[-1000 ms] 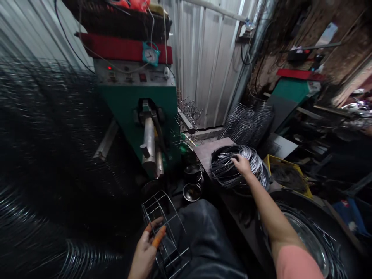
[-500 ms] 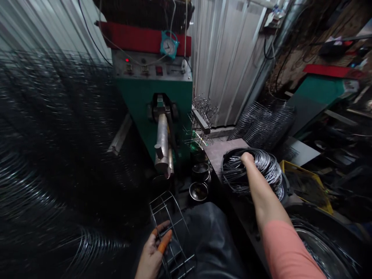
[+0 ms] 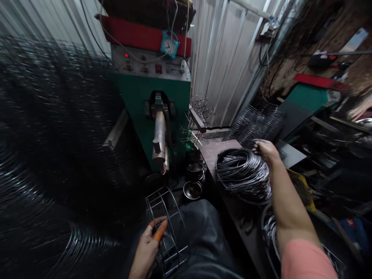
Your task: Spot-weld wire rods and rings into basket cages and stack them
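My left hand (image 3: 149, 242), with orange coverings on the fingers, is closed around a side of a wire frame (image 3: 168, 216). The frame, a curved cage of thin metal rods, leans over my dark-clad lap. Out to the right, my right hand (image 3: 264, 150) hovers by the far right rim of a round tub filled with loose wire rings (image 3: 244, 172). Its fingers are bent together; whatever they hold is too dark to make out. Ahead stands a green machine (image 3: 130, 93) with a thick metal arm (image 3: 159, 130) pointing toward me.
A teal clock (image 3: 169, 44) hangs on the machine's panel. Dense stacks of wire grids (image 3: 58, 116) fill the left side. The tub rests on a bench (image 3: 213, 151). Two small bowls (image 3: 192, 190) sit below the arm. More coiled wire (image 3: 261, 120) stands behind the bench.
My right hand has come out from among the wire rings and moved right, to the tub's far rim. My left hand still grips the wire frame. The view has shifted slightly.
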`<state>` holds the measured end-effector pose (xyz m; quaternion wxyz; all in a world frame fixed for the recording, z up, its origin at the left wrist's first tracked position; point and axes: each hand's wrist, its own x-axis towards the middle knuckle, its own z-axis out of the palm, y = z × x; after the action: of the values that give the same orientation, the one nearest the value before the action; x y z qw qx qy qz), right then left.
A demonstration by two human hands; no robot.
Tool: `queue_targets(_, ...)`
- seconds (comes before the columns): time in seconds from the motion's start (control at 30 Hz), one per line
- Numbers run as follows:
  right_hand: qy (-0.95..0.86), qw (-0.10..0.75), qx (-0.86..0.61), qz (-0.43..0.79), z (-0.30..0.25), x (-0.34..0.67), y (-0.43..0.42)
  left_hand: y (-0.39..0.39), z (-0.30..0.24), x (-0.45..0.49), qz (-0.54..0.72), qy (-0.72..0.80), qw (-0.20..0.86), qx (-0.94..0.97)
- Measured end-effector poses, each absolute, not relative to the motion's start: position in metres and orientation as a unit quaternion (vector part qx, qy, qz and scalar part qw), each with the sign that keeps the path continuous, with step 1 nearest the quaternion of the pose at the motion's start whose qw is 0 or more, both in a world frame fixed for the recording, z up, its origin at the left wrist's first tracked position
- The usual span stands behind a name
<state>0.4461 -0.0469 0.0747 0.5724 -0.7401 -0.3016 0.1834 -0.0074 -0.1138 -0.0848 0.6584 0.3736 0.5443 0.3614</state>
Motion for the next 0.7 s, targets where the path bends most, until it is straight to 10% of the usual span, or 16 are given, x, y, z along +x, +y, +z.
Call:
queue_targets(0.17,-0.404,0.644,-0.614,0.211,0.102,0.392,-0.118,-0.115,-0.083,-0.004,0.379,0.536,0.651,0.381)
queue_targets(0.7,-0.712,0.292,-0.600,0.216,0.075,0.263,-0.067,-0.060,-0.042,-0.026,0.525,0.462,0.620,0.355)
